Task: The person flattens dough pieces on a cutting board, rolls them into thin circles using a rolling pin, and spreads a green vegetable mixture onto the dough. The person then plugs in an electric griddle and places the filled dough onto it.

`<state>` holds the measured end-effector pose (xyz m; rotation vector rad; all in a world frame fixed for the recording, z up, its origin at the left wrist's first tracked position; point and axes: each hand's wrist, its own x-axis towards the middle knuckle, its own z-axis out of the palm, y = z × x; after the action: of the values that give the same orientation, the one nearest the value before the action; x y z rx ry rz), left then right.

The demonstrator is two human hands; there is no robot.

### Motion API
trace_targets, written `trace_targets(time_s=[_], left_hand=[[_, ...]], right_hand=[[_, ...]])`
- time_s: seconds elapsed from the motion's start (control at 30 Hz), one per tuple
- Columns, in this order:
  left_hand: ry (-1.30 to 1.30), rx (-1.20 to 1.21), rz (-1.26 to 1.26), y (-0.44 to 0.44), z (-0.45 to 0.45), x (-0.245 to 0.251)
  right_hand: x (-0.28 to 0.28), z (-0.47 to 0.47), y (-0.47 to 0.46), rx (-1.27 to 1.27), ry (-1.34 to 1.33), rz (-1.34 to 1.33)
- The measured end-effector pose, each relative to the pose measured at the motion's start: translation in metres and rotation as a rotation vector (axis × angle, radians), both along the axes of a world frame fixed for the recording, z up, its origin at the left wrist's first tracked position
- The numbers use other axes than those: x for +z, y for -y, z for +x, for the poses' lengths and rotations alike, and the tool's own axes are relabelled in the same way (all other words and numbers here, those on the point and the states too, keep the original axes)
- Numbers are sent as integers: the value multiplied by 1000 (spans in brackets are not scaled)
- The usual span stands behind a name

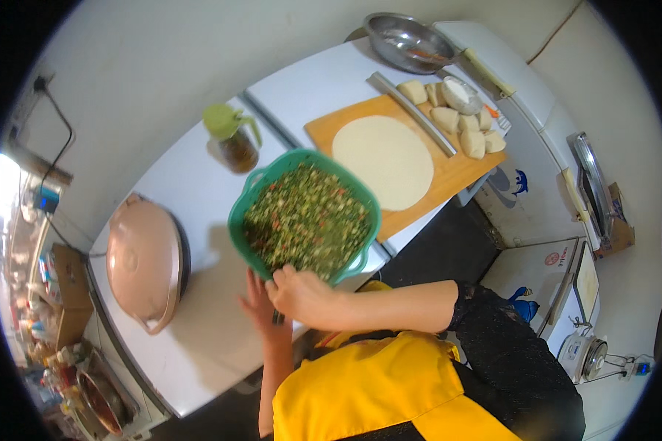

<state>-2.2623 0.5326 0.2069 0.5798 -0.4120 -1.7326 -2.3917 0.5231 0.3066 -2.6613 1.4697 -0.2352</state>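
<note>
A green plastic basin (237,242) with side handles holds a chopped green vegetable mixture (309,215) with red and pale bits. At its near rim, my right hand (300,295) is curled around a utensil with a dark handle (278,317); the utensil's other end is hidden. My left hand (260,308) is just left of it, fingers spread against or close to the basin's outer wall, partly covered by my right hand. Beyond the basin, a round rolled-out dough sheet (383,162) lies flat on a wooden board (323,129).
A metal bar (414,116) crosses the board beside several dough pieces (469,124). A metal bowl (408,44) stands at the far end. Left of the basin are a green-lidded jug (234,138) and a pinkish electric pan (140,264) with its lid on.
</note>
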Motion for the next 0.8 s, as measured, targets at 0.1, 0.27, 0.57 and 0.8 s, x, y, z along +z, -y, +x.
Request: trace_targets(time_s=[0.1,0.27,0.57,0.8], left_hand=[[76,58,32,-16,6,-7],[287,368,438,-51,4,-22],[325,493,821,-118,-89,5],[380,320,628,-117,-154,37]], right_hand=[[28,-60,15,121,210,138],[113,-311,130,-358,529,89],[34,-674,356,-893,-114,33],[-41,-730,413,-808,-251,349]])
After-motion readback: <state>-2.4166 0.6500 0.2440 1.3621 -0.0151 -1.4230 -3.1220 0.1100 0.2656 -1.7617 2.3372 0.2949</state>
